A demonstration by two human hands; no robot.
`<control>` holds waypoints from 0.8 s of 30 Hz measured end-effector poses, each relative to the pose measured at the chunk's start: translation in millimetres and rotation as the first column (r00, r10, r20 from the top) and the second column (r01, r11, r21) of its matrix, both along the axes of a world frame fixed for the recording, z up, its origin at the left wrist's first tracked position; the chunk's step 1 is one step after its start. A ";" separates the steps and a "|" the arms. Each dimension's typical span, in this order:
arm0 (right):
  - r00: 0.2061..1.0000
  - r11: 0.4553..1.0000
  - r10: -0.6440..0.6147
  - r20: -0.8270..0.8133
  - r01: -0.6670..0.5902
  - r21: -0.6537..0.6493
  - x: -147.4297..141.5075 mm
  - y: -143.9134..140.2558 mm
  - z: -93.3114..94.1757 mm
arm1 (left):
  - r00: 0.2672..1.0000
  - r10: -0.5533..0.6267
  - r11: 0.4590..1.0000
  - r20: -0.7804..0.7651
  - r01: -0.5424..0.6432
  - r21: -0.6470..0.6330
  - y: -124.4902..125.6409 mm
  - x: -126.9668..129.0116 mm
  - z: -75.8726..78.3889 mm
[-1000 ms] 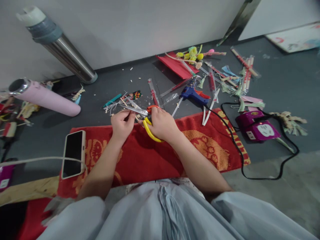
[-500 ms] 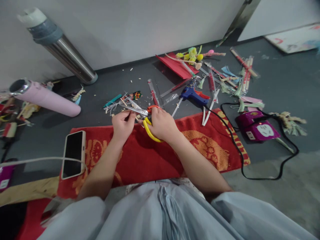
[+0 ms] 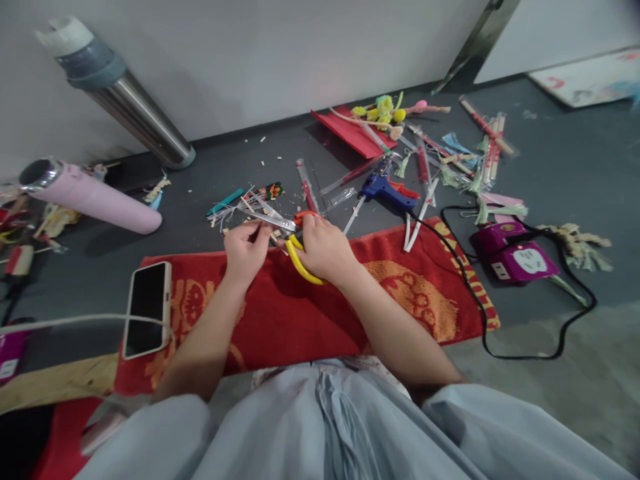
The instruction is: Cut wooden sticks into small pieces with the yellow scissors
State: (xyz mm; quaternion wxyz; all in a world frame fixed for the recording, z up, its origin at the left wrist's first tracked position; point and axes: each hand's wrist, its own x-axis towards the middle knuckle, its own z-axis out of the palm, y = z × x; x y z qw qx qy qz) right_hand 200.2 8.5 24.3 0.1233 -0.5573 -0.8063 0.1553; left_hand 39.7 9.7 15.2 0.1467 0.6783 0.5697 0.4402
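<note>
Nearest the camera: lap in pale blue cloth, both forearms reaching forward over a red towel [image 3: 300,320] spread on the dark floor, apparently as a work mat. A phone [image 3: 147,308] lies screen-up on the towel's left end, cable attached, within easy reach.

Right hand [image 3: 325,250]: closed around the yellow and orange handles of the scissors [image 3: 290,233], fingers through the loops, wrist low over the towel's far edge. Blades point left toward the other hand and look only slightly parted.

Left hand [image 3: 246,250]: fingers curled, tips pinched on a small pale piece [image 3: 264,230] held right at the blades; too small to identify. The pinch seems meant to steady the piece where the blades meet. Hands nearly touch.

Just beyond the hands: thin strips and offcuts [image 3: 240,207] scattered on the floor, likely cutting waste. To the right, a blue glue gun [image 3: 387,190], its black cord running to a purple power strip [image 3: 520,257]. To the left, a pink bottle [image 3: 90,197] on its side.

Farther back: red paper [image 3: 353,133], pompoms, tassels, and a metal post [image 3: 125,107] against the wall.
</note>
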 end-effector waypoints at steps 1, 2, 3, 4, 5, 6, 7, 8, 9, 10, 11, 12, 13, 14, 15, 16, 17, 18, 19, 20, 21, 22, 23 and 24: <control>1.000 1.000 0.002 0.001 -0.002 -0.004 0.1 -0.1 0.5 | 1.000 0.001 1.000 -0.001 -0.001 -0.003 0.0 -0.1 0.1; 1.000 1.000 0.003 0.002 -0.003 -0.006 0.2 -0.3 0.9 | 1.000 0.003 1.000 -0.001 -0.003 -0.005 -0.1 -0.3 0.2; 1.000 1.000 0.002 0.005 -0.002 -0.008 0.2 -0.5 1.4 | 1.000 0.002 1.000 0.000 -0.002 -0.005 -0.1 -0.4 0.3; 1.000 1.000 -0.001 0.008 0.001 -0.008 0.2 -0.6 1.8 | 1.000 0.000 1.000 0.002 0.000 -0.004 -0.1 -0.4 0.4; 1.000 1.000 -0.002 0.010 0.002 -0.009 0.2 -0.8 2.2 | 1.000 -0.002 1.000 0.005 0.002 -0.001 -0.1 -0.4 0.3; 1.000 1.000 -0.002 0.011 0.003 -0.011 0.2 -1.0 2.7 | 1.000 -0.002 1.000 0.009 0.002 0.000 -0.1 -0.3 0.2; 1.000 1.000 -0.003 0.010 0.003 -0.015 0.1 -1.1 3.2 | 1.000 0.000 1.000 0.013 0.000 0.000 -0.1 -0.2 0.0; 1.000 1.000 -0.002 0.009 0.002 -0.022 0.0 -1.2 3.7 | 1.000 0.003 1.000 0.017 -0.003 0.000 0.0 -0.1 -0.3; 1.000 1.000 -0.002 0.009 0.002 -0.029 0.0 -1.2 4.2 | 1.000 0.007 1.000 0.021 -0.007 0.000 0.1 0.0 -0.8; 1.000 0.999 -0.004 0.009 0.004 -0.036 0.0 -1.2 4.7 | 1.000 0.010 1.000 0.026 -0.010 0.001 0.3 0.1 -1.4; 1.000 0.999 -0.006 0.011 0.007 -0.042 0.0 -1.2 5.0 | 0.999 0.013 1.000 0.031 -0.013 0.006 0.5 0.2 -2.0; 1.000 0.999 -0.009 0.013 0.010 -0.048 0.1 -1.2 5.4 | 0.999 0.013 1.000 0.037 -0.013 0.012 0.8 0.2 -2.7; 1.000 0.998 -0.010 0.013 0.011 -0.054 0.1 -1.3 5.7 | 0.999 0.012 1.000 0.043 -0.013 0.019 1.0 0.1 -3.5; 1.000 0.998 -0.011 0.011 0.011 -0.059 0.2 -1.4 5.9 | 0.999 0.011 1.000 0.048 -0.012 0.025 1.3 0.0 -4.2; 1.000 0.998 -0.011 0.007 0.012 -0.063 0.3 -1.6 6.1 | 0.999 0.010 1.000 0.052 -0.011 0.029 1.6 -0.3 -4.8; 1.000 0.998 -0.012 0.003 0.012 -0.066 0.4 -1.8 6.3 | 0.999 0.008 0.999 0.054 -0.010 0.032 1.8 -0.6 -5.4; 1.000 0.998 -0.015 -0.001 0.014 -0.068 0.6 -2.0 6.5 | 0.999 0.006 0.999 0.053 -0.008 0.033 2.1 -0.9 -5.9; 1.000 0.998 -0.017 -0.005 0.017 -0.067 0.7 -2.2 6.5 | 0.999 0.003 0.999 0.051 -0.005 0.034 2.2 -1.4 -6.4; 1.000 0.998 -0.020 -0.008 0.020 -0.065 0.9 -2.2 6.5 | 0.999 0.002 0.999 0.046 -0.004 0.036 2.4 -1.9 -6.8; 1.000 0.998 -0.023 -0.011 0.022 -0.060 1.2 -2.1 6.2 | 0.999 0.002 0.999 0.039 -0.004 0.040 2.6 -2.5 -7.1; 1.000 0.998 -0.025 -0.016 0.024 -0.052 1.5 -1.9 5.8 | 1.000 0.000 0.999 0.030 -0.001 0.045 2.7 -3.0 -7.3; 0.999 0.999 -0.025 -0.021 0.024 -0.040 1.8 -1.6 5.2 | 1.000 -0.004 0.999 0.018 0.003 0.050 2.9 -3.5 -7.4; 0.999 0.999 -0.023 -0.026 0.023 -0.026 2.2 -1.3 4.3 | 1.000 -0.009 0.998 0.005 0.009 0.055 3.1 -3.9 -7.5; 0.999 1.000 -0.020 -0.032 0.020 -0.012 2.5 -0.9 3.4 | 1.000 -0.016 0.998 -0.009 0.016 0.060 3.2 -4.2 -7.6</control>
